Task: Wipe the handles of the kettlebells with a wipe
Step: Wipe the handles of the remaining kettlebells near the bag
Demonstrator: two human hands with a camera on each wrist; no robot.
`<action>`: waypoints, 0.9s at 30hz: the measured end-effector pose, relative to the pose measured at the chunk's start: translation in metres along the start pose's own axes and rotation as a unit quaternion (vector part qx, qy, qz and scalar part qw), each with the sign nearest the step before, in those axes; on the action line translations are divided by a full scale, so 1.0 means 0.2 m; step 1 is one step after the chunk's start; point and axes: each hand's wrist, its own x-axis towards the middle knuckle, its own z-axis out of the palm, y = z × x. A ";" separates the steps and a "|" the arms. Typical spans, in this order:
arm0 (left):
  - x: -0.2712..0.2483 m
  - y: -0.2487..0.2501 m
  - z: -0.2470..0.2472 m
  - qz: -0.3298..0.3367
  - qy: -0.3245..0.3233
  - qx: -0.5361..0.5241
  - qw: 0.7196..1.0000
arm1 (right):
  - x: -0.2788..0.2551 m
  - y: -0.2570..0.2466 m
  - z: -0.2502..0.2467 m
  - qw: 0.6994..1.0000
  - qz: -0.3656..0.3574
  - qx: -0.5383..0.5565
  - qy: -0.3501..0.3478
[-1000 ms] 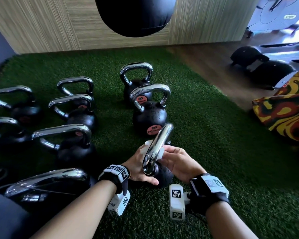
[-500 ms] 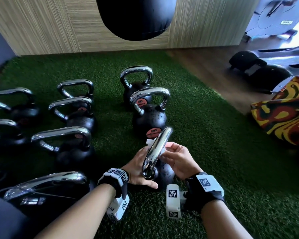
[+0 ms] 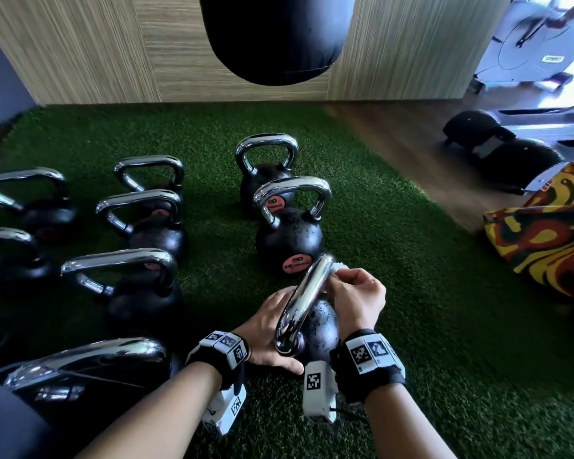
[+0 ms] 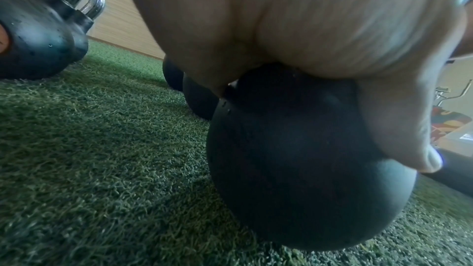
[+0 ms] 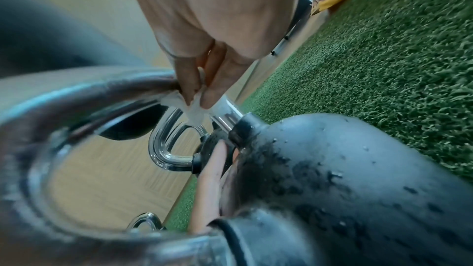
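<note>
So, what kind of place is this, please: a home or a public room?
Most likely a gym. Many black kettlebells with chrome handles stand on green artificial turf, a black punching bag hangs beyond them, and an exercise machine stands at the far right.

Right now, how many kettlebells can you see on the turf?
9 kettlebells: three in the right column, nearest being wiped; four in the middle column; two at the left edge. More may hide off-frame left.

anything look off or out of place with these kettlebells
Only the kettlebell being wiped: its handle runs edge-on to the camera, the other kettlebells show theirs broadside. Its body looks speckled, chips or droplets.
</note>
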 end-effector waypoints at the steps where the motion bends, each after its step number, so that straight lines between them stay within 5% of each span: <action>1: 0.01 0.00 0.00 0.008 0.010 -0.002 1.000 | 0.00 -0.01 0.01 1.000 -0.005 -0.023 0.019; 10: 0.00 0.02 -0.02 0.034 0.009 0.026 0.999 | -0.01 0.01 0.04 0.981 -0.013 -0.196 -0.007; 16: 0.01 0.04 -0.11 -0.069 -0.153 0.082 0.982 | 0.08 -0.02 -0.06 0.973 -0.081 -0.206 -0.060; 19: -0.07 0.11 -0.15 -0.112 -0.019 -0.051 0.992 | 0.14 -0.06 -0.11 0.965 -0.158 -0.192 -0.088; 22: -0.15 0.23 -0.18 -0.129 0.146 -0.164 0.967 | 0.15 -0.09 -0.11 0.929 -0.257 -0.197 -0.178; 24: -0.18 0.34 -0.18 -0.086 0.149 -0.163 0.972 | 0.14 -0.11 -0.10 0.895 -0.316 -0.221 -0.223; 27: -0.17 0.38 -0.12 -0.069 0.174 -0.003 0.982 | 0.14 -0.13 -0.09 0.862 -0.366 -0.248 -0.248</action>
